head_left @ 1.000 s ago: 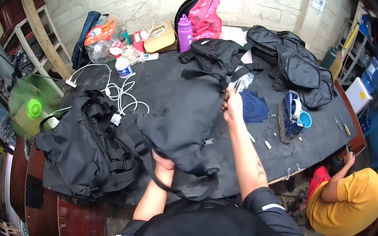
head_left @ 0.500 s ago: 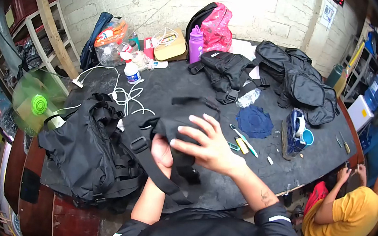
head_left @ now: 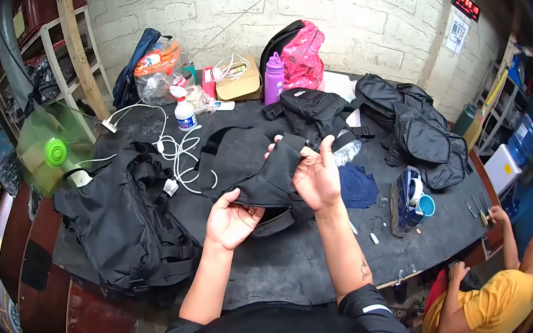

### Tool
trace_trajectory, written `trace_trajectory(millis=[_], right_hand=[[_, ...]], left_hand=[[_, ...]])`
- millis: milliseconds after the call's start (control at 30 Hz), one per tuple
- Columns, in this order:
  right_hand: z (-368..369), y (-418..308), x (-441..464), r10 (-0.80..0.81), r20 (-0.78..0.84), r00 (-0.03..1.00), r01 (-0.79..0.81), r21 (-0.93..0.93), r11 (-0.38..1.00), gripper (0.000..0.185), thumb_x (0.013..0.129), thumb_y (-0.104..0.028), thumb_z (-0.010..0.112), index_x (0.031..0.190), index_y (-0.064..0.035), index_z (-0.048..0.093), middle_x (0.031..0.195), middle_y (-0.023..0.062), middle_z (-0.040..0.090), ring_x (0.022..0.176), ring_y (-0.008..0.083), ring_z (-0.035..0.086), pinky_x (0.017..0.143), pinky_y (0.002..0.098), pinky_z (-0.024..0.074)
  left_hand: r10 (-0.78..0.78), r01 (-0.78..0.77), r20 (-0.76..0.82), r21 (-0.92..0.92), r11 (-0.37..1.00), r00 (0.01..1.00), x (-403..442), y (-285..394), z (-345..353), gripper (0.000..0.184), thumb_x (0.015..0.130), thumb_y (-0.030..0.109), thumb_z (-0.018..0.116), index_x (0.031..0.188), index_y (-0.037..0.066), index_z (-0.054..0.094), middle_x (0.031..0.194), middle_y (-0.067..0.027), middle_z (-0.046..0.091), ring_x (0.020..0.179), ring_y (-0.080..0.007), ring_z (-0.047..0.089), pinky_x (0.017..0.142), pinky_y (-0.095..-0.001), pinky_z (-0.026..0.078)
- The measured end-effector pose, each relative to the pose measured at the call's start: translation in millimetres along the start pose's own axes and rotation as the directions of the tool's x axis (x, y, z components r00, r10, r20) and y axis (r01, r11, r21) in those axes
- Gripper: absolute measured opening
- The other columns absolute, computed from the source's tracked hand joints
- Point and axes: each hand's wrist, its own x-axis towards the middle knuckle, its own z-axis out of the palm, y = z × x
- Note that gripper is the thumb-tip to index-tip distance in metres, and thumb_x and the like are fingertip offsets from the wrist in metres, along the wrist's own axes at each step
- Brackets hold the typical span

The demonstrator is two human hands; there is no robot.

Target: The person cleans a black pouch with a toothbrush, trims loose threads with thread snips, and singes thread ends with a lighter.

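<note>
A small black bag (head_left: 240, 163) is held over the dark worktable in front of me, a darker opening showing along its near edge. At that near edge, my left hand (head_left: 234, 221) pinches the fabric, thumb on top and fingers partly hidden. My right hand (head_left: 319, 180) holds the bag's right side; a fold of cloth lies between its fingers and its thumb points up. To the left lies a larger black bag (head_left: 119, 215) with straps and buckles. White cable (head_left: 182, 157) is coiled just beyond it. Behind my right hand is a piece of dark blue cloth (head_left: 358, 185).
A bleach-like white bottle (head_left: 185, 116), purple bottle (head_left: 273, 80), pink backpack (head_left: 306, 52) and several black bags (head_left: 425, 129) line the back. A blue container (head_left: 410, 196) stands right. A green fan (head_left: 55, 151) is at left. A person in yellow (head_left: 493, 311) sits at the right edge.
The small black bag has been turned and spread wider. My right hand has moved off its top to its right side, palm now showing. The seated person has reached one hand toward the table.
</note>
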Motion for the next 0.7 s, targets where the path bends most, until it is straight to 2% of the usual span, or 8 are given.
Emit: trace_trajectory(millis=[67,100,267,367,467,567,600,700], right_hand=[[-1.4,-2.0,0.0,-0.027,0.023,0.999,0.026,0.039,0.999,0.083,0.091,-0.063,0.015,0.126,0.0051,0.048,0.119,0.0193,0.056,0.113,0.0301,0.053,0.101,0.0420,0.0374],[-2.3,-2.9,-0.5,-0.056,0.042,0.998,0.053,0.078,0.996,0.080,0.093,-0.060,0.018,0.125,0.0058,0.048,0.119,0.0194,0.056,0.113,0.0297,0.053,0.101,0.0418,0.0373],[-10.3,5.0,-10.8,-0.120,-0.134,0.984,0.132,0.083,0.988,0.056,0.097,-0.043,0.034,0.121,0.0044,0.052,0.115,0.0168,0.060,0.109,0.0258,0.056,0.099,0.0407,0.0395],[-26.1,12.2,-30.3,-0.088,-0.161,0.983,0.120,0.200,0.972,0.042,0.096,-0.032,0.043,0.115,0.0036,0.056,0.101,0.0107,0.066,0.094,0.0196,0.062,0.093,0.0378,0.0433],[-70.1,29.1,-44.3,-0.068,-0.200,0.977,0.124,0.282,0.951,0.044,0.096,-0.035,0.044,0.107,0.0048,0.059,0.096,0.0147,0.066,0.092,0.0251,0.062,0.090,0.0374,0.0448],[-89.7,38.4,-61.2,0.151,-0.516,0.843,-0.389,-0.391,0.834,0.042,0.092,-0.039,0.053,0.103,0.0002,0.062,0.093,0.0116,0.065,0.087,0.0205,0.061,0.079,0.0361,0.0485],[-104.5,53.1,-67.9,-0.205,-0.507,0.837,-0.437,-0.846,0.307,0.040,0.091,-0.038,0.055,0.102,-0.0005,0.063,0.088,0.0112,0.065,0.083,0.0168,0.061,0.073,0.0313,0.0488],[-83.2,55.9,-61.7,-0.527,-0.247,0.813,-0.141,-0.962,0.233,0.038,0.090,-0.037,0.056,0.101,-0.0006,0.062,0.083,0.0080,0.063,0.069,0.0129,0.059,0.066,0.0248,0.0470]], left_hand=[[0.022,-0.019,0.029,-0.118,0.993,0.999,-1.5,0.8,3.8,0.021,0.087,0.011,0.053,0.103,-0.002,0.057,0.103,-0.0138,0.062,0.101,-0.0266,0.058,0.092,-0.0448,0.046],[0.164,-0.172,-0.158,-0.042,0.984,0.974,-3.9,0.2,7.1,0.018,0.087,0.009,0.052,0.100,-0.002,0.057,0.101,-0.0144,0.062,0.099,-0.0265,0.058,0.092,-0.0431,0.046],[0.288,-0.282,0.011,-0.179,0.943,0.957,-1.8,14.5,-7.5,0.031,0.091,0.022,0.049,0.107,-0.004,0.054,0.112,-0.0162,0.059,0.109,-0.0296,0.054,0.099,-0.0403,0.040],[0.291,-0.301,0.374,-0.034,0.953,0.881,-3.2,3.4,16.8,0.049,0.095,0.039,0.037,0.128,0.004,0.046,0.134,-0.0117,0.047,0.127,-0.0269,0.038,0.110,-0.0427,0.021],[0.378,-0.384,0.344,-0.053,0.922,0.860,-0.7,3.0,17.5,0.051,0.095,0.041,0.036,0.130,0.005,0.045,0.133,-0.0111,0.048,0.126,-0.0256,0.040,0.110,-0.0426,0.022],[0.429,-0.453,0.261,0.037,0.891,0.865,0.2,-1.9,23.0,0.048,0.096,0.039,0.037,0.130,0.006,0.044,0.131,-0.0091,0.049,0.123,-0.0228,0.042,0.108,-0.0397,0.025],[0.452,-0.490,0.242,0.127,0.862,0.858,0.7,-1.8,23.7,0.047,0.096,0.039,0.038,0.130,0.007,0.044,0.131,-0.0077,0.049,0.122,-0.0213,0.043,0.106,-0.0374,0.028],[0.472,-0.412,0.181,0.792,0.450,0.863,8.4,-10.5,9.8,0.022,0.091,0.016,0.053,0.110,0.005,0.055,0.098,-0.0002,0.058,0.087,-0.0087,0.054,0.078,-0.0238,0.043]])
